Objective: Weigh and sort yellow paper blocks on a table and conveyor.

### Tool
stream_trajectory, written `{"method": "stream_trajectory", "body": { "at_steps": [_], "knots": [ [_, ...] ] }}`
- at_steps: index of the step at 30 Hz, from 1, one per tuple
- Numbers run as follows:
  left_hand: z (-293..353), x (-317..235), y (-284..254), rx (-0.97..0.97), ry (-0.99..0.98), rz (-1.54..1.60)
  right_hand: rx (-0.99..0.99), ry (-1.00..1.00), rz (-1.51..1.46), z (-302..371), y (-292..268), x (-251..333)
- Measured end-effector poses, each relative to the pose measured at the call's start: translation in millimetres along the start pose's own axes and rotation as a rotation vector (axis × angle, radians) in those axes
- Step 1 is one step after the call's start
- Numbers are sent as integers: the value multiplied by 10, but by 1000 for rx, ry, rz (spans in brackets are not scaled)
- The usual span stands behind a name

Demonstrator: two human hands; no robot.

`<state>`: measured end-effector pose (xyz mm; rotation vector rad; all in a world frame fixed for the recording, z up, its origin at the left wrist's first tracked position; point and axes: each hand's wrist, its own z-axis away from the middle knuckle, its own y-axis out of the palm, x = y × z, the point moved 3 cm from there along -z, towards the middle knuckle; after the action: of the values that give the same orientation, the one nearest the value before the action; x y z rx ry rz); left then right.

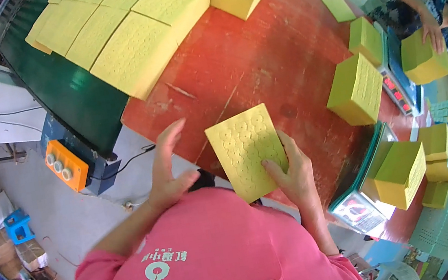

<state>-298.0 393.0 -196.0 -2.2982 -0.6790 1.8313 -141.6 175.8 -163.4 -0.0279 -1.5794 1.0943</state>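
My right hand (297, 170) grips yellow joss paper (245, 147) by its right edge, thumb on top and fingers beneath. Rows of coin-shaped cuts cover the paper's face, and it is tilted toward me above the near edge of the red table (211, 98). Whether it is one sheet or a thin stack, I cannot tell. My left hand (167, 169) is off to the left of the paper, empty, its fingers and thumb spread apart.
Yellow paper stacks (133, 49) crowd the far left over a green conveyor belt (61, 89). An orange button box (66, 166) is mounted beside it. At right are a paper block (355, 90), a digital scale (398, 92), another scale (358, 212), and a co-worker's hand (433, 33) on a block.
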Motion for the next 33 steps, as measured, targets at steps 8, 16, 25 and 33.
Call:
{"method": "stream_trajectory", "body": {
  "at_steps": [8, 16, 25, 33],
  "knots": [
    [605, -171, 1109, -300, -679, 734, 70, -82, -45, 648, 21, -263],
    [1042, -437, 1626, -467, -672, 875, 146, -202, -254, 1057, -100, -625],
    [540, -1894, 2367, -151, -410, 798, 51, -146, -831, 2039, -1481, -1118],
    [-1858, -3177, 3246, 507, -129, 647, -497, -58, -929, 2068, -3451, -1383]
  ]
}}
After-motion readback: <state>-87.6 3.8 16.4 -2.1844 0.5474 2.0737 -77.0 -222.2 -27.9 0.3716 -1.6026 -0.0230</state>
